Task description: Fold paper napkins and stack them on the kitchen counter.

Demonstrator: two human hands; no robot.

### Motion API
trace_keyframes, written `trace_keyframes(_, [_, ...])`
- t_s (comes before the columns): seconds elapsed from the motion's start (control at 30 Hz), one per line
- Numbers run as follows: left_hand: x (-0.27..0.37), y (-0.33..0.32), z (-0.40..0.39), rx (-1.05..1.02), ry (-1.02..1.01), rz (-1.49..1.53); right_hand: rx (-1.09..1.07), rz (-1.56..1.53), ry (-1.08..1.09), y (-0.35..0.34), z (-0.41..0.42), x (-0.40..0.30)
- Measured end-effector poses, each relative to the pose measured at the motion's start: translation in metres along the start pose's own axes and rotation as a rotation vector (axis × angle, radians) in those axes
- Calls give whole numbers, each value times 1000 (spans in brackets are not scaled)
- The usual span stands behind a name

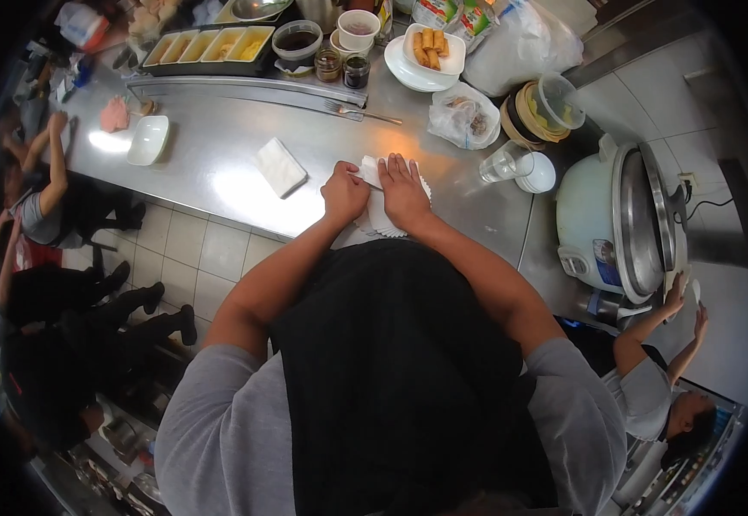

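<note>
White paper with a scalloped edge, like a doily (379,218), lies folded on the steel counter in front of me. My right hand (405,193) rests flat across it, palm down, fingers extended. Curled at the paper's left side, my left hand (346,195) pinches its edge between thumb and fingers. Both palms hide much of the paper. To the left of my left hand is a folded white cloth or napkin (282,168). A fork (367,113) lies beyond my hands.
Spring rolls fill a white dish (438,64) on plates. A drinking glass (503,161), small white bowls (535,173) and a large rice cooker (606,216) stand to the right. Ingredient tubs (209,46) line the back. A white bowl (148,140) sits left. Co-workers stand on both sides.
</note>
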State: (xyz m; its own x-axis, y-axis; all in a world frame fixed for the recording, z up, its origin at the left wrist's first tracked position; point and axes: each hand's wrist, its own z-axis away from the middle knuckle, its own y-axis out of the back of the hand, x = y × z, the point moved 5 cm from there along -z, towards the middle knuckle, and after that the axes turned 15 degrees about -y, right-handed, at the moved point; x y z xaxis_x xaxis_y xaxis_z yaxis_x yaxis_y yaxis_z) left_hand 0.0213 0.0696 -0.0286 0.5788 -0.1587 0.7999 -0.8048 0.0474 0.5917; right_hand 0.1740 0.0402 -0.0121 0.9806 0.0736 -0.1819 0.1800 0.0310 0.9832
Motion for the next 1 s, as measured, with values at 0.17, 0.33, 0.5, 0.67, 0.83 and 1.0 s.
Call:
trace_keyframes(0.17, [-2,1,4,-4,-33,66,8,-19,-87,0,-7,1])
trace_keyframes(0.33, [-3,2,4,-5,-31,53,22,1,50,2,-4,-3])
trace_keyframes(0.5, [-5,1,2,-34,-50,86,54,-116,54,-2,3,0])
trace_keyframes(0.67, [2,8,5,-94,-89,147,47,-240,49,-7,2,9])
trace_keyframes(0.83, [2,9,5,-108,-76,144,79,-173,25,-3,2,8])
trace_keyframes(1.0, [13,12,13,-156,-209,58,57,-106,27,-5,3,6])
